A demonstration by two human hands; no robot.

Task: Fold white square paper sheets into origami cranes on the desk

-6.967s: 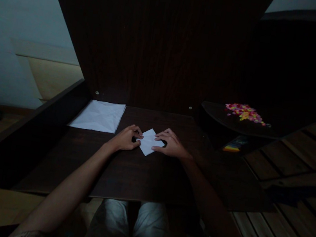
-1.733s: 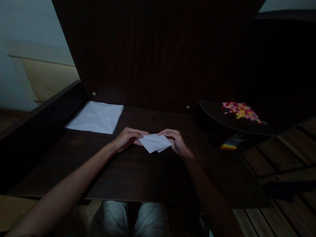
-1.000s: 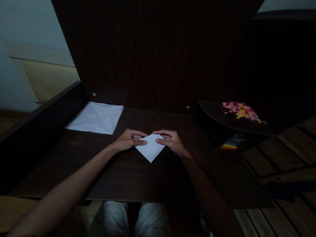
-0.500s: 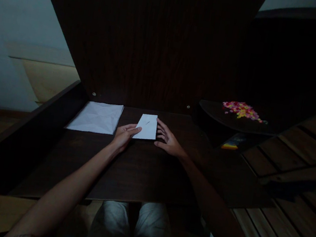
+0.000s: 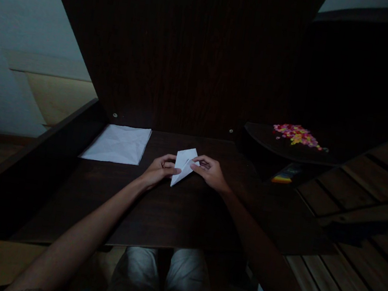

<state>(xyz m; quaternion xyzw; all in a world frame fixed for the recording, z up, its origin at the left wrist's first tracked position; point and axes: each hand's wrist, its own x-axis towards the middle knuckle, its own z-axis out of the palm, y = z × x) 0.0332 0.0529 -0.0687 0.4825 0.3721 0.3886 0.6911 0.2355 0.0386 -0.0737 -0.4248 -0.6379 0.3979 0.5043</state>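
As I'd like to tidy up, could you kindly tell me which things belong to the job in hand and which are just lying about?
In the job:
Folded white paper, held by the left hand and right hand
Desk beneath it

Apparently lying about:
Stack of white sheets at left, untouched; possibly related
Small colourful pieces on the side shelf

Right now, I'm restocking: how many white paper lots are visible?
2: a folded piece between left fingers and right fingers, and a stack farther left on the desk. Shadows may hide more.
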